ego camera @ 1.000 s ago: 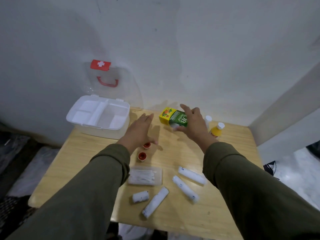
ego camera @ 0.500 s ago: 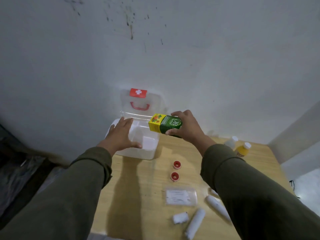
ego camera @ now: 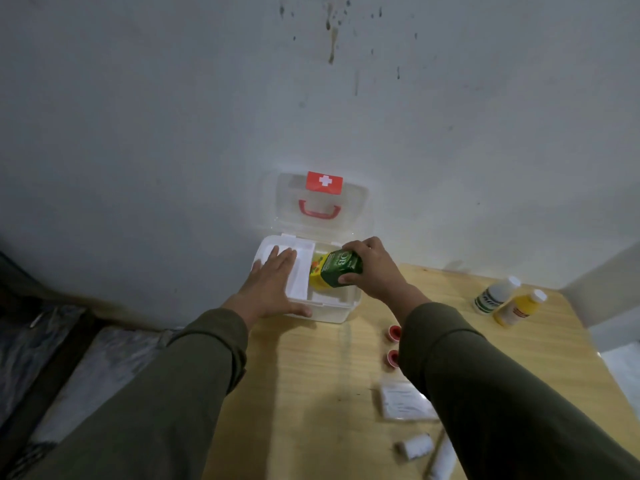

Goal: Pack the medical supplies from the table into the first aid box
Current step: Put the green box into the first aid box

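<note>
The white first aid box (ego camera: pixel 332 311) stands open at the table's far left corner, its clear lid (ego camera: pixel 353 209) with a red cross and red handle leaning on the wall. My right hand (ego camera: pixel 375 270) grips a green and yellow carton (ego camera: pixel 332 270), tilted with its yellow end down inside the box's right compartment. My left hand (ego camera: pixel 273 289) lies flat with fingers spread on the box's left side and front rim. On the table lie two red caps (ego camera: pixel 393 332), a clear packet of swabs (ego camera: pixel 401 400) and white bandage rolls (ego camera: pixel 415 445).
A white bottle (ego camera: pixel 495 294) and a yellow bottle (ego camera: pixel 519 306) stand near the table's (ego camera: pixel 311 375) far right edge. A grey wall rises right behind the box. Dark floor and cloth lie to the left of the table.
My right hand carried the carton from the table's middle over to the box and tipped it into the right compartment. My left hand moved from the table onto the box.
</note>
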`<state>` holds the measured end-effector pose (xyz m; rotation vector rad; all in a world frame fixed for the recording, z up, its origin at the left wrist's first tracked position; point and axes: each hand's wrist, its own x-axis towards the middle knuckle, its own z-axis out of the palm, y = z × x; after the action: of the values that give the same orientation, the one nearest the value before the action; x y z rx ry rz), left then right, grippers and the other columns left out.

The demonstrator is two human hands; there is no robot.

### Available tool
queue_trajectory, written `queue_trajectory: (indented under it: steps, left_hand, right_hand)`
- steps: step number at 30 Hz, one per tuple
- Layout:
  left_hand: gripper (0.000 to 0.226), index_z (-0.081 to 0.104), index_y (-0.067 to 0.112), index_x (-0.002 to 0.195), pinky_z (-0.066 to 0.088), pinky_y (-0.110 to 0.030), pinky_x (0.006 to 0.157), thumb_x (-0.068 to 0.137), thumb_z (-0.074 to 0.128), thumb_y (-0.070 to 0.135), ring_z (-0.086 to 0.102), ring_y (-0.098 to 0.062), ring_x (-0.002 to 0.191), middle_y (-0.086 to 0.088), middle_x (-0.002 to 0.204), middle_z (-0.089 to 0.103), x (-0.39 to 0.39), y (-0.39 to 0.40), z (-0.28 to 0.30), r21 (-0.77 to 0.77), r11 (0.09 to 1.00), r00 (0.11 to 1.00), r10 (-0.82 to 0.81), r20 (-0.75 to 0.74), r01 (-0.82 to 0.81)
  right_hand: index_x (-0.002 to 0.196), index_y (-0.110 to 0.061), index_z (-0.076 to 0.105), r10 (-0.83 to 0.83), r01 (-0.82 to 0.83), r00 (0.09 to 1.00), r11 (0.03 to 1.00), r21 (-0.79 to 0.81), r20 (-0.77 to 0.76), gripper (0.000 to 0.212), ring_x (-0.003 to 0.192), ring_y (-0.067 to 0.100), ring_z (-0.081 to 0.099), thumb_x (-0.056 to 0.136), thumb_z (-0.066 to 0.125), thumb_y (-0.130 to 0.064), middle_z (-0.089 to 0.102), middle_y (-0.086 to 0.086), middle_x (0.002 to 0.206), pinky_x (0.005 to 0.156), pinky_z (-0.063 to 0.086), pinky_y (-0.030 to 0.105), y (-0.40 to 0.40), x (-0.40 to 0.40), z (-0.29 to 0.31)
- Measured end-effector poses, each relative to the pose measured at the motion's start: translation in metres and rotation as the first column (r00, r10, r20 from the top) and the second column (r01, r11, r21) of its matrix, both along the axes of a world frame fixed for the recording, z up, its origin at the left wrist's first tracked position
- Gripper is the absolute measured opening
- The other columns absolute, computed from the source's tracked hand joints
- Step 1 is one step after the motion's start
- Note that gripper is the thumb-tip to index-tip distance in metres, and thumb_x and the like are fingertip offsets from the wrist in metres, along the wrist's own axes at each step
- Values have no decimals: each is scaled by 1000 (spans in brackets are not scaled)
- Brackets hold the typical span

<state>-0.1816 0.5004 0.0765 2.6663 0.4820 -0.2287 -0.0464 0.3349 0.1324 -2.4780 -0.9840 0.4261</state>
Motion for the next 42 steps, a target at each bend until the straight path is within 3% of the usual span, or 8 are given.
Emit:
queue_trajectory:
  steps: [4, 10, 15, 21, 31, 37, 42]
  left_hand:
    - [129, -12, 17, 149, -8, -42, 117, 61, 61, 77, -19, -19, 145, -1, 159, -14, -2, -2, -8, 57, 998, 999, -39, -35, 41]
    - [129, -13, 15, 148, -8, -45, 116, 61, 57, 81, -17, -23, 145, -4, 159, -13, -2, -5, -11, 164, 984, 997, -68, -47, 75]
    - [130, -14, 16, 148, -9, -44, 116, 61, 56, 81, -18, -23, 145, -4, 159, -15, -1, -5, -11, 173, 982, 996, -67, -54, 75]
    - [130, -14, 16, 148, -9, -44, 117, 59, 55, 83, -18, -23, 145, -3, 159, -15, -1, -6, -13, 186, 980, 997, -58, -57, 68]
    - [128, -13, 14, 148, -8, -44, 116, 62, 54, 81, -18, -23, 145, -4, 159, -16, -2, -9, -6, 227, 971, 995, -60, -83, 77]
    - [128, -13, 15, 148, -8, -44, 116, 62, 54, 82, -19, -23, 145, -4, 159, -16, 0, -9, -9, 234, 969, 995, -55, -84, 74]
    - [132, -14, 14, 148, -9, -45, 116, 59, 53, 85, -18, -23, 145, -4, 159, -16, 1, -8, -11, 236, 969, 993, -54, -101, 77]
  right_hand:
    - [134, -23, 42, -10, 10, 1000, 1000, 13, 7, 67, 120, 30, 46, 76, 75, -22, 42, 9, 130, 98, 43, 37, 11, -4, -11]
    - [138, -32, 37, 68, -13, 938, 987, -163, 339, 68, 120, 24, 42, 78, 68, -45, 49, 3, 132, 96, 37, 39, 21, -3, -14]
    - [137, -32, 38, -22, 27, 997, 998, -65, 76, 69, 118, 31, 49, 78, 73, -27, 38, 10, 129, 97, 48, 40, 19, -2, -11]
    - [136, -29, 40, -4, 3, 1000, 1000, -26, -5, 71, 120, 32, 48, 75, 76, -21, 38, 10, 130, 101, 45, 39, 16, 5, -12]
    - [141, -33, 32, 57, -58, 998, 998, -13, -35, 80, 119, 30, 50, 77, 74, -13, 40, 12, 131, 101, 44, 38, 23, 3, -24]
    - [142, -41, 31, 154, -152, 988, 981, -119, 5, 79, 116, 30, 51, 80, 71, -13, 37, 11, 131, 98, 45, 36, 30, 6, -36]
    - [141, -41, 33, 197, -191, 980, 964, -184, 18, 72, 126, 31, 42, 84, 66, -11, 31, 12, 139, 104, 42, 37, 36, 7, -42]
